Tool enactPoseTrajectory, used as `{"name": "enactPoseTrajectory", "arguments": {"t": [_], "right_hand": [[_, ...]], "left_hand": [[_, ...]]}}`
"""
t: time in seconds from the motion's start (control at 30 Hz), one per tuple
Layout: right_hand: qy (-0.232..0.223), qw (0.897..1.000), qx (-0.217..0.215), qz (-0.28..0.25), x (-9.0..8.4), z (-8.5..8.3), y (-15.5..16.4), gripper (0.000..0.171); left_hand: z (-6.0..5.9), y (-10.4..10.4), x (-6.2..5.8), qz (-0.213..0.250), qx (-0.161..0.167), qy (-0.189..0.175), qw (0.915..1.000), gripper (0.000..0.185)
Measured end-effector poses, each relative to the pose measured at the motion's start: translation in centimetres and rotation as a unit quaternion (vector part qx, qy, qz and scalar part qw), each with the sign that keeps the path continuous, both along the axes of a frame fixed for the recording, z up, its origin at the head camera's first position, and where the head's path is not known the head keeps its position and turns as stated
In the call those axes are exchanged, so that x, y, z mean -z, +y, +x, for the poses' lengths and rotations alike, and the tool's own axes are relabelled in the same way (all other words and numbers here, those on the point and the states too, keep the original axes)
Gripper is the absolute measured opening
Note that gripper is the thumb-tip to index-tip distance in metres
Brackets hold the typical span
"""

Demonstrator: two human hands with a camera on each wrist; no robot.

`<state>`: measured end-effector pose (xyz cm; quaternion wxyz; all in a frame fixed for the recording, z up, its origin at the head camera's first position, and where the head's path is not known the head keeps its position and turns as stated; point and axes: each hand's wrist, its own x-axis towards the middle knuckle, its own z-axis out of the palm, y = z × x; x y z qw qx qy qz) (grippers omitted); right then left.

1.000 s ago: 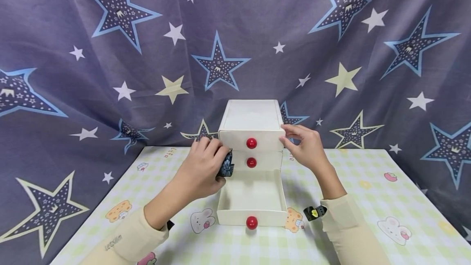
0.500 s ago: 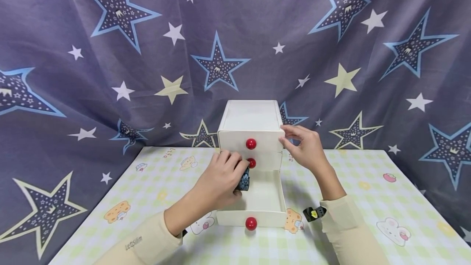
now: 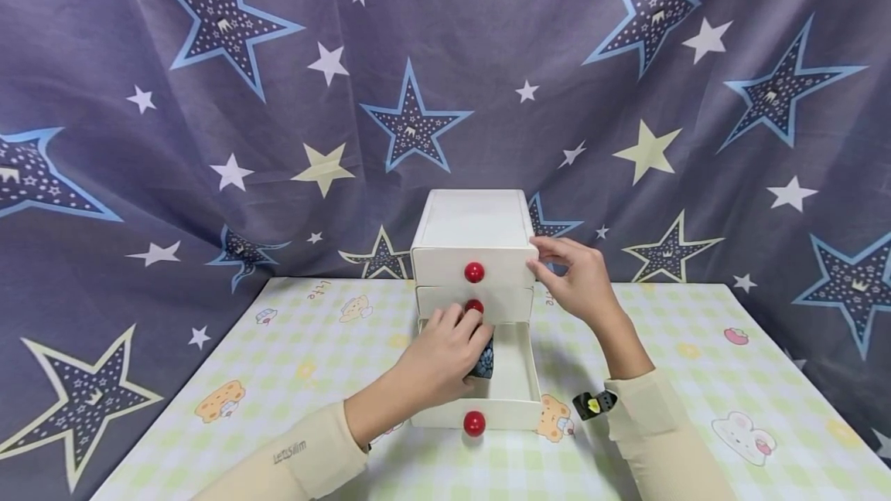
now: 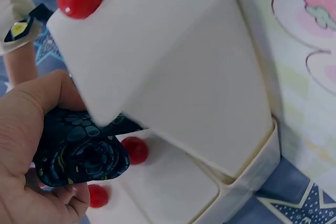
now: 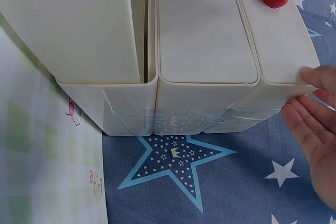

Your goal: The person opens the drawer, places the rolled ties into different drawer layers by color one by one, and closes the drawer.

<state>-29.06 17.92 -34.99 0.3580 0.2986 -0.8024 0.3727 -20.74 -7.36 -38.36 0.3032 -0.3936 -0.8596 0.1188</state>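
A white drawer cabinet (image 3: 475, 219) with red knobs stands on the table, its bottom drawer (image 3: 511, 414) pulled out. My left hand (image 3: 438, 358) is over that drawer, holding a dark blue flower-patterned thing (image 3: 485, 362) between thumb and fingers. In the left wrist view this patterned thing (image 4: 81, 148) has rounded corners and a flat dark part behind it; the palm hides some of it. My right hand (image 3: 574, 273) holds the cabinet's upper right front edge. In the right wrist view, the thumb of this hand (image 5: 323, 129) lies on the top drawer's front and its fingers touch the side.
The middle drawer's red knob (image 3: 474, 306) is just above my left fingers. The table wears a green checked cloth (image 3: 668, 439) with cartoon prints. A purple star-patterned curtain (image 3: 292, 107) hangs right behind the cabinet.
My left hand has moved right and down with the patterned thing, from the cabinet's left side to over the pulled-out drawer. The right hand has stayed at the cabinet's edge.
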Motion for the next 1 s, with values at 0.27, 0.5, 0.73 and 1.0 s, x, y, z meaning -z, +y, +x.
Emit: {"name": "enactPoseTrajectory", "arguments": {"t": [0.27,0.5,0.73,1.0], "right_hand": [[0.004,1.000,-0.003,-0.004,0.0,0.0,0.0,0.033],[0.006,1.000,-0.007,-0.005,0.0,-0.1,0.0,0.033],[0.010,1.000,-0.006,-0.005,0.0,-0.2,-0.1,0.034],[0.006,1.000,-0.003,-0.004,0.1,-0.2,-0.1,0.034]], "left_hand": [[-1.4,0.9,1.8,-0.038,0.004,-0.005,0.9993,0.076],[-2.6,0.9,2.6,-0.068,-0.011,-0.050,0.9964,0.072],[-3.4,1.1,3.0,-0.083,-0.009,-0.093,0.9921,0.064],[-4.0,1.9,4.0,-0.106,-0.005,-0.074,0.9916,0.064]]}}
